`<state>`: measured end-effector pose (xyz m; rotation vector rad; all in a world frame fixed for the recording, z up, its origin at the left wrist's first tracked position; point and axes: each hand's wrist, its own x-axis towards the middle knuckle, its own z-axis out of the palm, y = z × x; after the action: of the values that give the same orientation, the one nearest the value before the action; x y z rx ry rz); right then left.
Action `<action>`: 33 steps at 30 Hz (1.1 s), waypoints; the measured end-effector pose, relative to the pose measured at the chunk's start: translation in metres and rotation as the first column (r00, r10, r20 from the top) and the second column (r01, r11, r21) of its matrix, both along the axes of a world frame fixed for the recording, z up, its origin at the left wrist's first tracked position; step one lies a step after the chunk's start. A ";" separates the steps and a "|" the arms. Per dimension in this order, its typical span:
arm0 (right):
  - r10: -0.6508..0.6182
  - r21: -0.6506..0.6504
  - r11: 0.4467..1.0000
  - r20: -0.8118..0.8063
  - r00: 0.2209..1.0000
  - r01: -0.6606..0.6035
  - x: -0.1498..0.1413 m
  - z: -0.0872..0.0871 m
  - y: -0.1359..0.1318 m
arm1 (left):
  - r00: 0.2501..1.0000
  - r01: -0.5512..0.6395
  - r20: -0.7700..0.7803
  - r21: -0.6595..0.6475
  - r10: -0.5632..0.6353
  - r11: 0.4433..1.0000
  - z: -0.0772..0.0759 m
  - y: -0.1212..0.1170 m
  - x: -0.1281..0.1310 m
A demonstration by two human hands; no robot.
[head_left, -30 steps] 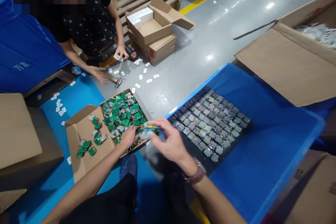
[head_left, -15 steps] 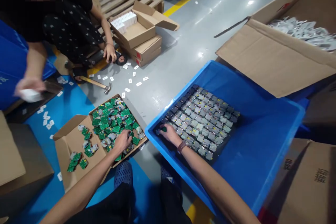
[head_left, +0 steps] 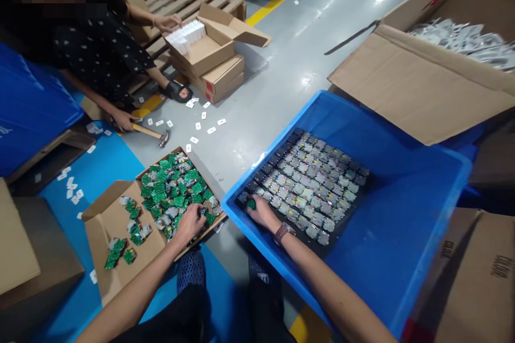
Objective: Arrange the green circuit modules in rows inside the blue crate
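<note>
My left hand (head_left: 189, 223) reaches into a shallow cardboard box (head_left: 105, 273) heaped with loose green circuit boards (head_left: 161, 185). Its fingers pinch a small circuit board at the box's right side, mostly hidden by the hand. Inside the big blue bin (head_left: 418, 209), my right hand (head_left: 263, 213) grips a green circuit board (head_left: 251, 203) by the near left corner. Beside that hand, grey-faced boards (head_left: 301, 187) lie in close rows on the bin's dark bottom. A few more boards lie on the box's opened flap.
Across from me a person crouches, one hand (head_left: 124, 119) on a hammer (head_left: 151, 133), the other at a carton of white pieces (head_left: 185, 37). White tags (head_left: 211, 130) litter the floor. A large carton (head_left: 422, 80) of pale parts stands right, another box (head_left: 36, 246) left.
The other person has put one hand on the hammer's handle and moved the other to the carton of white pieces. My right hand has shifted slightly lower; my left stays nearly still.
</note>
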<state>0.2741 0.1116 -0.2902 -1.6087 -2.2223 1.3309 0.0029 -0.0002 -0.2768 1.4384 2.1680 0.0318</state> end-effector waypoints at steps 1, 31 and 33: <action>0.046 0.063 0.997 -0.015 0.999 -0.045 0.004 0.000 -0.003 | 1.000 -0.001 -0.001 0.006 0.001 1.000 0.001 -0.001 -0.001; 0.058 0.369 0.899 -0.634 0.771 0.236 -0.020 0.139 -0.013 | 0.997 -0.044 0.077 0.219 0.027 0.975 0.063 0.021 -0.016; 0.030 0.251 0.947 -0.687 0.726 0.199 -0.029 0.155 -0.017 | 0.979 -0.138 0.178 0.247 0.095 0.959 0.105 0.032 -0.011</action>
<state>0.2448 0.0946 -0.1351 -0.8780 -1.7444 1.2016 -0.0079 0.0318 -0.1717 1.3871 2.1673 0.4764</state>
